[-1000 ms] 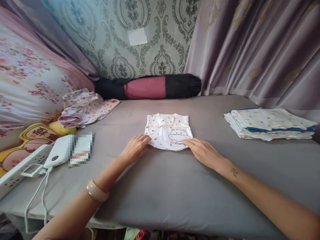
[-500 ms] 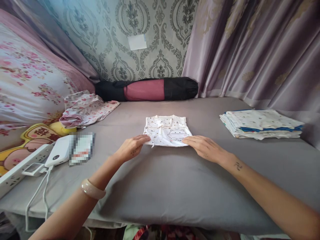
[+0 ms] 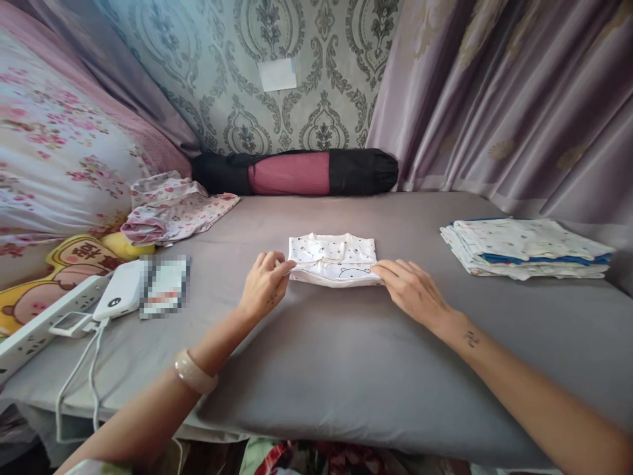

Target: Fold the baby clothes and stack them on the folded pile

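A small white printed baby garment (image 3: pixel 332 254) lies partly folded on the grey mattress (image 3: pixel 346 356). Its near edge is lifted and turned over toward the far side. My left hand (image 3: pixel 264 285) pinches the garment's near left corner, thumb and fingers closed on the cloth. My right hand (image 3: pixel 410 291) grips the near right corner, fingers curled over the fold. A pale bangle sits on my left wrist.
A stack of folded printed cloths (image 3: pixel 524 247) lies at the right. A crumpled pink floral garment (image 3: pixel 173 208) sits at the left by a floral pillow. A black and red roll bag (image 3: pixel 297 173) lies along the wall. A white power bank (image 3: pixel 119 298) and power strip rest at the near left.
Both hands have lifted the garment's near edge and carried it away from me, folding it over; the cartoon print is now mostly hidden.
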### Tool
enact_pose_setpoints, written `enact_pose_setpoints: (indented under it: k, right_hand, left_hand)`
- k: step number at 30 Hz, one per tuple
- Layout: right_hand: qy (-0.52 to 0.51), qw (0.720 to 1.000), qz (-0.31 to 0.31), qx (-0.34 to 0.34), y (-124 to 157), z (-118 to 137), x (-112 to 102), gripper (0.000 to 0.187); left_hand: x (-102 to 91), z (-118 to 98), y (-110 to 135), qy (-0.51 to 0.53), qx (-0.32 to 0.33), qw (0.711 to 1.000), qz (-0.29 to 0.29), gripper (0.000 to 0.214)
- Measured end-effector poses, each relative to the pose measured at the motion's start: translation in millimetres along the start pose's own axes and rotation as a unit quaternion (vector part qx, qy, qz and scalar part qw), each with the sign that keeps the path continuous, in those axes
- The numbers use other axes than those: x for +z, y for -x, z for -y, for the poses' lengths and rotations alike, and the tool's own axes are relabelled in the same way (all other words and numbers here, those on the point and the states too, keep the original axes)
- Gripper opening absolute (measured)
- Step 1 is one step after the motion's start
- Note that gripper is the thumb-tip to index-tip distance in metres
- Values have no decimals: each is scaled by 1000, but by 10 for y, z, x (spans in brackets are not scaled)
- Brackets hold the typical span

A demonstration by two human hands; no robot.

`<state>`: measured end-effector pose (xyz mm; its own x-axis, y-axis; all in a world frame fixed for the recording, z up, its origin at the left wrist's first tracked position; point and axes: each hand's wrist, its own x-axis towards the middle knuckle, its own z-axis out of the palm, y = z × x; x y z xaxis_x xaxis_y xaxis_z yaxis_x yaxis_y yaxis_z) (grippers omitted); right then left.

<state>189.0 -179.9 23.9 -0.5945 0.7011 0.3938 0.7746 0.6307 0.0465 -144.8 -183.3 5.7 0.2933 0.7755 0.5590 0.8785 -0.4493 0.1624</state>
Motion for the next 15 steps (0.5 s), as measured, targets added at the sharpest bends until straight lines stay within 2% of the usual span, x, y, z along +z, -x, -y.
enact_pose_setpoints:
  k: [3,5,7,9,11,12,13,15]
  right_hand:
    - [-7,997,-41,59,-76,37,41,38]
    - [-73,990,-73,101,-114,62,71,37]
    - [-187,966,-110,141,-153,78,115,35]
    - [-296,928,-146,172,-194,82,168,32]
    - [-339,906,-178,182,-231,82,216,28]
    - [-333,906,-193,176,-245,82,235,27]
    - [-316,912,-207,162,-253,84,250,26]
    - [-268,930,-219,125,-254,91,272,27]
  left_hand:
    - [43,-75,-93,22,-108,994,-3,27]
    - [44,-129,-146,101,-194,976,12,25]
    - [35,-180,-196,221,-274,936,18,25]
    - [27,-221,-245,348,-325,879,11,26]
    - [34,-247,-285,441,-342,830,-11,28]
    - [45,-252,-299,468,-340,815,-26,28]
    - [63,-250,-307,484,-333,808,-39,28]
    - [115,-224,-309,489,-313,813,-53,28]
